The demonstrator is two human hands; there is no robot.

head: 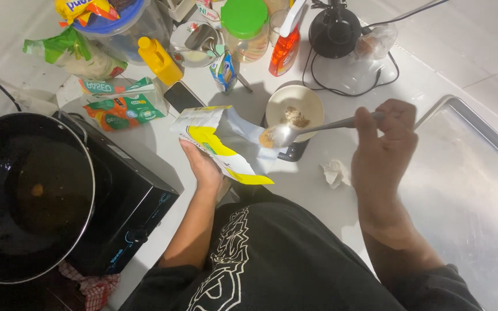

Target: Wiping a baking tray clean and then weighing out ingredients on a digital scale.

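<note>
— Spoon (pixel 312 128) first: where was it?

— Held in the right hand (pixel 383 147), fingers closed around the end of the handle. It reached leftward, its bowl heaped with pale brown powder and hanging over the torn mouth of the packet (pixel 221 145), just in front of the small bowl (pixel 295 106).

— And the packet?

— White and yellow, opened at the top, tilted and gripped from below by the left hand (pixel 202 167), whose fingers wrapped its lower edge.

— What was in the small bowl?

— A little mound of the same pale powder. The bowl sat on a dark, flat kitchen scale (pixel 294 151), of which only an edge showed.

— Anything beside that?

— A crumpled scrap of paper (pixel 334 173) lay on the white counter (pixel 324 201), near the right wrist. Farther right was a steel tray (pixel 468 190).

— And to the left?

— A black portable stove (pixel 128 201) carrying a dark pan (pixel 27 196) with something small and brown in it. A red checked cloth (pixel 90 285) poked out below the stove.

— Behind the bowl?

— Clutter: a phone (pixel 183 96) lying flat, a yellow squeeze bottle (pixel 159 60), green and orange sachets (pixel 123 109), a jar with a green lid (pixel 244 29), an orange spray bottle (pixel 285 49), and a black appliance (pixel 334 31) with its cable looped on the counter.

— The person?

— Black shirt with a white print, seen from above.
</note>
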